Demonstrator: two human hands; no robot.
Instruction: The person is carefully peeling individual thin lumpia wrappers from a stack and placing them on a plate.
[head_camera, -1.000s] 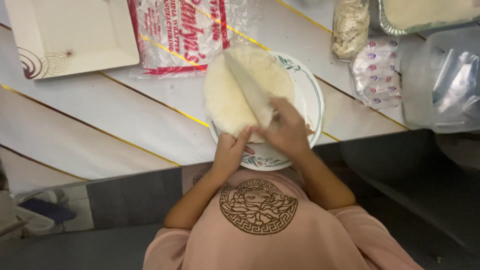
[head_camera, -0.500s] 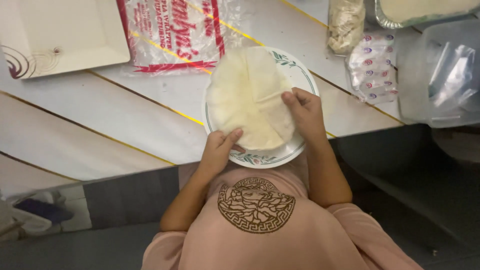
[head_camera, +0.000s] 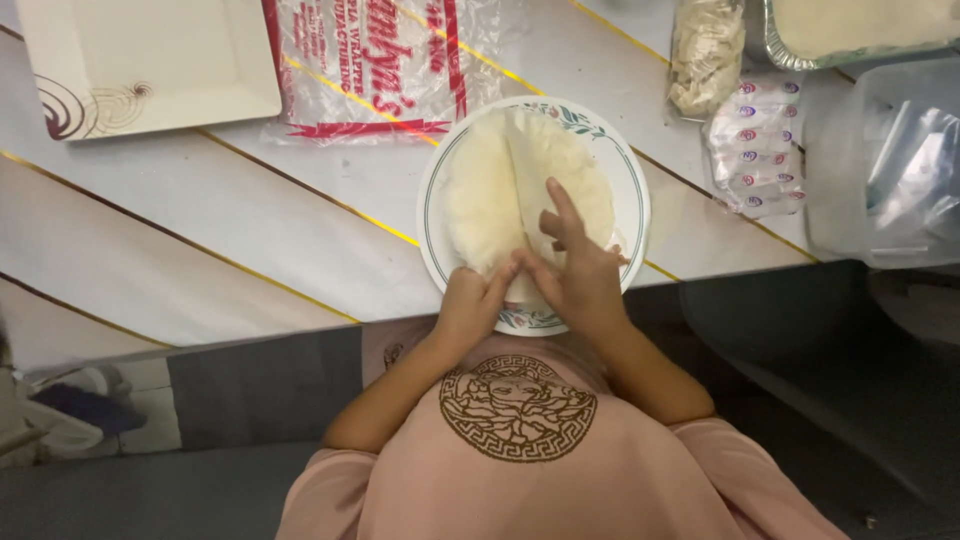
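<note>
Your left hand (head_camera: 468, 305) sat at the near edge of the round plate (head_camera: 634, 215), fingers curled together and pinching the near edge of the thin pale wrapper (head_camera: 480, 200) that lay on the plate; thumb side pressed against your right hand. Your right hand (head_camera: 575, 270) lay just beside it, touching it, palm down on the wrapper, index finger stretched out flat along a folded strip of the sheet that ran up the middle, other fingers bent and pressing the sheet down; not clamped around anything, more pinned flat on it. Wrapper was directly under and just beyond both hands, filling most of the plate, one flap folded over toward the centre and standing slightly off the rest. Plate had a green rim line with a leafy pattern, resting on the white table (head_camera: 200, 230) with thin gold diagonal lines, near edge of the plate overhanging toward your chest. Beyond the hands, past the plate, lay a clear plastic packet with red print (head_camera: 370, 70), touching the plate's far rim or nearly. Far to the left of the grip sat a square cream tray (head_camera: 150, 60). To the right of the grip lay a small clear bag of pale stuff (head_camera: 705, 50), a printed sachet pack (head_camera: 760, 145) and a clear plastic tub (head_camera: 890, 160); a foil tray (head_camera: 850, 35) sat beyond those.
</note>
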